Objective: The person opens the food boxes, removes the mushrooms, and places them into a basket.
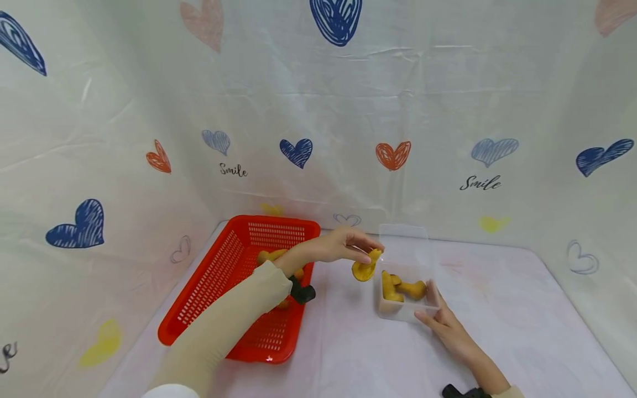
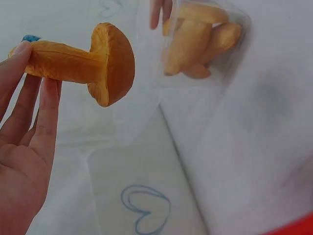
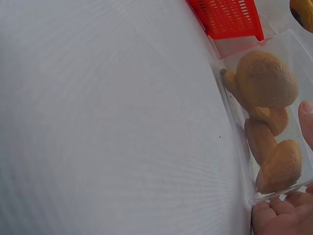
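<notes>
A yellow-brown mushroom (image 1: pixel 365 270) hangs cap down from my left hand (image 1: pixel 336 247), which pinches its stem between thumb and fingertips, just left of a clear plastic box (image 1: pixel 390 309). In the left wrist view the mushroom (image 2: pixel 115 63) shows its whole cap and most of its stem. Several similar mushrooms (image 1: pixel 411 289) lie in the box, some overlapping. My right hand (image 1: pixel 452 330) grips the box at its front right corner, thumb on the front wall (image 3: pixel 306 122) and fingers round the side.
A red slotted basket (image 1: pixel 239 351) stands at the left beneath my left forearm. Other mushrooms (image 1: pixel 270 255) lie in it, partly hidden by the arm. The box's transparent lid (image 1: pixel 404 239) stands raised at the back. A curtain printed with hearts (image 1: pixel 296 153) closes off the rear.
</notes>
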`<state>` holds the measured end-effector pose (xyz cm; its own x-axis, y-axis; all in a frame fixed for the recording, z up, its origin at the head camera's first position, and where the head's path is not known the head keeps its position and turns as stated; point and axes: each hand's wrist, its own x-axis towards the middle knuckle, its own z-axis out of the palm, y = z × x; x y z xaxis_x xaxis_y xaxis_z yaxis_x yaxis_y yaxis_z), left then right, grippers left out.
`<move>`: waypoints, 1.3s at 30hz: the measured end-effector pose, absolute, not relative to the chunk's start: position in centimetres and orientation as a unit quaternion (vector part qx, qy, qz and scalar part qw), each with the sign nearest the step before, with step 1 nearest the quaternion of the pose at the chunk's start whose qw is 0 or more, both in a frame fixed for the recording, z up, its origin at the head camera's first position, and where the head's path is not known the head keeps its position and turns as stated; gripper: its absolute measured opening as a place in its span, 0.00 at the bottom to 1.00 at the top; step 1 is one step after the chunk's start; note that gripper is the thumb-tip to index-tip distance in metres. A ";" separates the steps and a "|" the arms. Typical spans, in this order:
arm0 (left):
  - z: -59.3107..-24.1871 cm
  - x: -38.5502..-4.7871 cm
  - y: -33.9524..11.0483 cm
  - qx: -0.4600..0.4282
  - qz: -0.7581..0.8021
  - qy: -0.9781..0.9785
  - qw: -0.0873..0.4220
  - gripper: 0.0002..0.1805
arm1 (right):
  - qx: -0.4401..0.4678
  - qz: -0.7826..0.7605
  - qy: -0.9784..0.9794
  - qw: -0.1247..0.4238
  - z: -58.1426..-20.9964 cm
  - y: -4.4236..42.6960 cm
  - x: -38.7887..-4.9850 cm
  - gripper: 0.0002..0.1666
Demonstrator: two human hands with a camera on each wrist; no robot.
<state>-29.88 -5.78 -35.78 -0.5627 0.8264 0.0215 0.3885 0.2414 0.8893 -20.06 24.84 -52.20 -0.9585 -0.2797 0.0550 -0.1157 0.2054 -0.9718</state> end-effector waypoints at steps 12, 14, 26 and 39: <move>-34.3 -29.3 -12.9 0.346 0.441 0.806 0.192 0.23 | -0.124 -0.619 0.772 0.078 -52.2 25.0 -20.0 0.55; -34.3 -29.1 -14.0 0.334 0.437 0.815 0.184 0.23 | -0.123 -0.619 0.771 0.080 -52.3 25.0 -20.0 0.55; -36.0 -29.3 -20.4 0.280 0.426 0.847 0.152 0.23 | -0.127 -0.623 0.767 0.081 -52.4 25.0 -20.1 0.55; -39.3 -29.5 -25.5 0.250 0.389 0.879 0.113 0.20 | -0.126 -0.626 0.765 0.080 -52.6 25.1 -20.2 0.55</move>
<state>-29.49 -25.55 -39.25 -0.8488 0.5287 -0.0048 0.3521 0.5720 0.7408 -20.19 25.08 -52.62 -0.9554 -0.2934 0.0345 -0.0920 0.1845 -0.9785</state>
